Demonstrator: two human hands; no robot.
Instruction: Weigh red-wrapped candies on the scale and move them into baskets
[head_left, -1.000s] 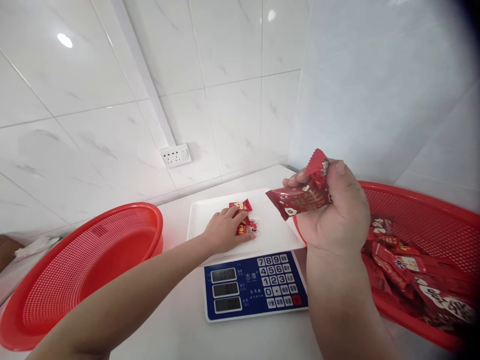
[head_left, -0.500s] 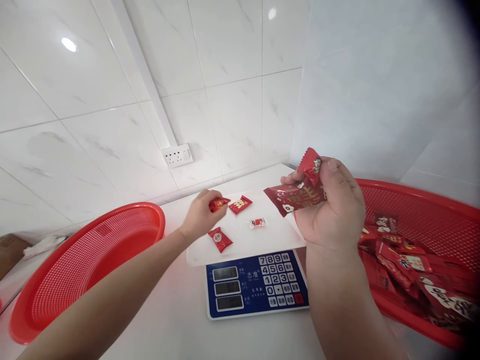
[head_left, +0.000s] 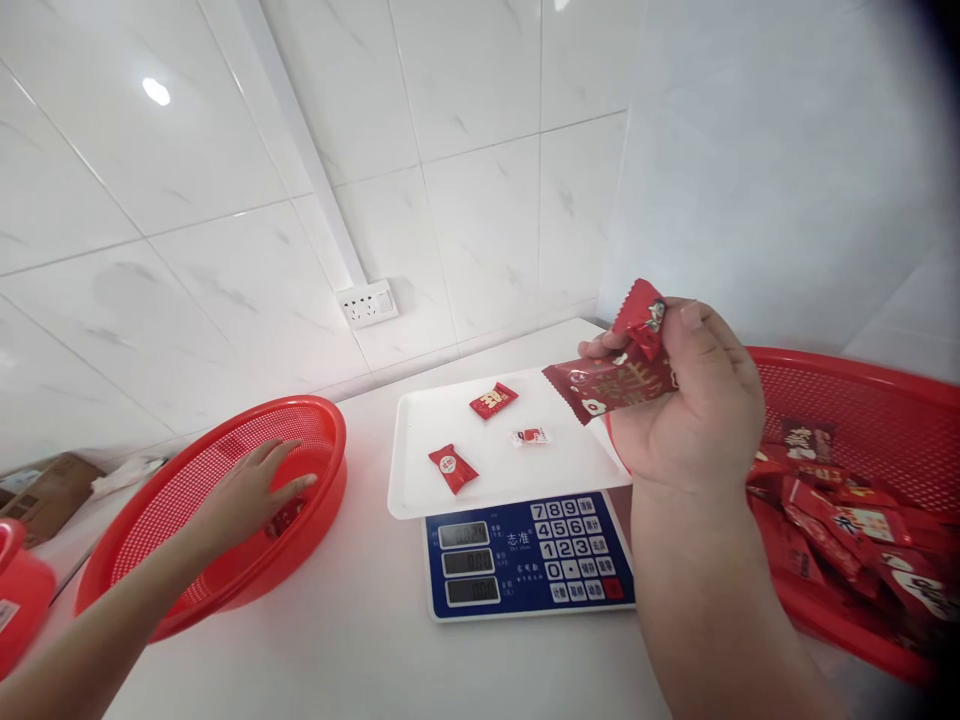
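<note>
My left hand [head_left: 251, 495] is open above the left red plastic basket [head_left: 339, 440], fingers spread. Below its fingers a red snack packet [head_left: 286, 516] shows in the basket, partly hidden. My right hand [head_left: 694, 405] grips a dark red snack packet [head_left: 619, 385] with gold lettering, and a smaller red wrapped sweet [head_left: 641, 315] sits above it in the same hold. Between the hands, the white scale pan [head_left: 412, 430] carries a red-and-gold packet [head_left: 493, 400], a white-and-red sweet [head_left: 532, 436] and a red packet with a round pale label [head_left: 453, 468].
The blue scale panel [head_left: 525, 555] with keys and displays faces me on the white table [head_left: 360, 640]. At right stands another red basket [head_left: 892, 410] holding several red packets [head_left: 847, 530]. A cardboard box [head_left: 56, 490] and a red container [head_left: 22, 600] are at far left. A wall socket [head_left: 367, 303] is behind.
My left hand has moved left from the scale pan to over the left basket and opened, letting go of the red packet it held. My right hand keeps its hold. The view has shifted slightly.
</note>
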